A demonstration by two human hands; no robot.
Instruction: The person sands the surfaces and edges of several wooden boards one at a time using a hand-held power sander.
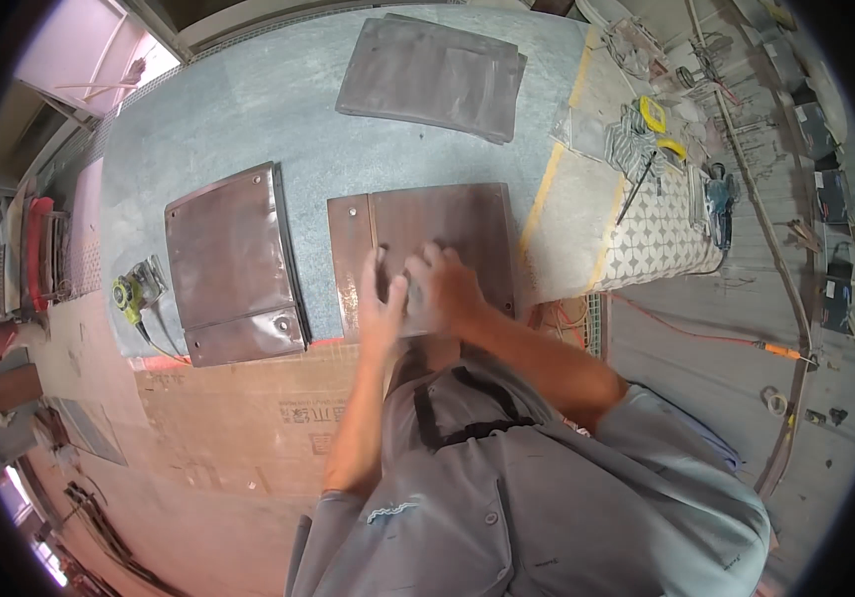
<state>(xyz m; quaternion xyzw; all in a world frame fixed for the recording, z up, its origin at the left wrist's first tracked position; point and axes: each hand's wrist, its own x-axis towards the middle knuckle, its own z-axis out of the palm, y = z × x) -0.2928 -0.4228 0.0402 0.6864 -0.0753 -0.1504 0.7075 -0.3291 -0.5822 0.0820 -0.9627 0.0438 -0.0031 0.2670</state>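
Left hand (380, 306): low on the panel near the groove, with fingers bent; blurred, so cannot tell whether grasping anything or only pressing.
Right hand (444, 287): just beside the left, on the panel, with fingers curled downward; blurred as well, with a dark patch between the two hands, too unclear to name, so cannot tell whether loose or clenched.
Panel (447, 214): under both hands, flat at the front edge of the bench (308, 149); brown, with a groove near the left side and a hole in the upper left corner.
Done so far: groove and corner hole already present in the panel; judged to be partway through handling, with both hands at work on the surface.
Left over: probably more of this same panel, given the hands' place on it; not possible to tell from the piles alone whether finished or waiting.
Left pile (220, 254): brown and glossy, well apart from the hands, with several edges showing along the right side.
Rear pile (432, 80): greyer and duller than the left one, across the bench, with sheets slightly out of line.
Sander (127, 296): green, near the left pile, apart from the hands.
Drill (719, 204): teal, at the far right, by the patterned sheet (651, 244).
Cardboard (238, 418): in front of the bench.
Count: two hands, one panel on top under them, two piles, one sander, one drill, one patterned sheet; layers in each pile too hidden to count.
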